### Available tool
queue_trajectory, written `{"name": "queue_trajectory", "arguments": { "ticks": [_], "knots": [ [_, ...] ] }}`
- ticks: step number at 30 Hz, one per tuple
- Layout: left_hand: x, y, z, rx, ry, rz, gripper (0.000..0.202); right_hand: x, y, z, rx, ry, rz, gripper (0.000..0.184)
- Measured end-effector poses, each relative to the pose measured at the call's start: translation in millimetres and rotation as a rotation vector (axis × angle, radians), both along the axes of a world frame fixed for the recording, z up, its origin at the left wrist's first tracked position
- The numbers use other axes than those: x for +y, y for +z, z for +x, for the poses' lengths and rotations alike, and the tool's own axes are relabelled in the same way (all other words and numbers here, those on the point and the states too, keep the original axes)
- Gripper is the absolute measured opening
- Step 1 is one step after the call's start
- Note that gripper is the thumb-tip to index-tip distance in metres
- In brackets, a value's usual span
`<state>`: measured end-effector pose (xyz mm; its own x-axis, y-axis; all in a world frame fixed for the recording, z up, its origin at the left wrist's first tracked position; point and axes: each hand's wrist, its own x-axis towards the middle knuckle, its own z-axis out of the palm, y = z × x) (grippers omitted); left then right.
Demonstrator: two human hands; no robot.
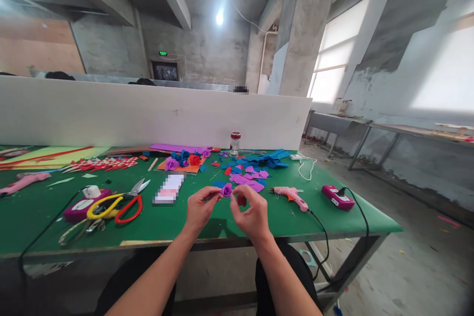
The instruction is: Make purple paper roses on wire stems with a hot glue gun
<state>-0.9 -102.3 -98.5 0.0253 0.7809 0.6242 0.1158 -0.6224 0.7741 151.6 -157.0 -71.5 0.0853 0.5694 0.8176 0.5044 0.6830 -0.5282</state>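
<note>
My left hand (199, 208) and my right hand (251, 213) are raised together above the front of the green table (166, 227). Between their fingertips sits a small purple foam rose (226, 189), pinched by my left thumb and fingers. The fingers of my right hand curl in a pinch against the flower's right side. Just behind the hands lie loose purple foam petals (247, 180) and blue foam pieces (272, 158).
A pink glue gun (291, 195) lies right of my hands, its cord running off the front edge beside a pink box (337, 197). Scissors with red and yellow handles (124, 202) lie to the left. Finished foam roses (183, 159), a small jar (235, 143) and a white partition (148, 113) stand behind.
</note>
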Motion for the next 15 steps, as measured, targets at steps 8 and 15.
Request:
{"name": "queue_trajectory", "arguments": {
  "ticks": [8, 15],
  "knots": [
    [0.6, 0.3, -0.3, 0.009, 0.021, 0.022, 0.009, 0.1, -2.3, 0.7, -0.253, -0.086, 0.023, 0.015],
    [0.3, 0.4, -0.5, 0.023, 0.038, 0.019, 0.009, 0.0, -2.8, 1.7, -0.282, -0.096, 0.024, 0.014]
  ]
}}
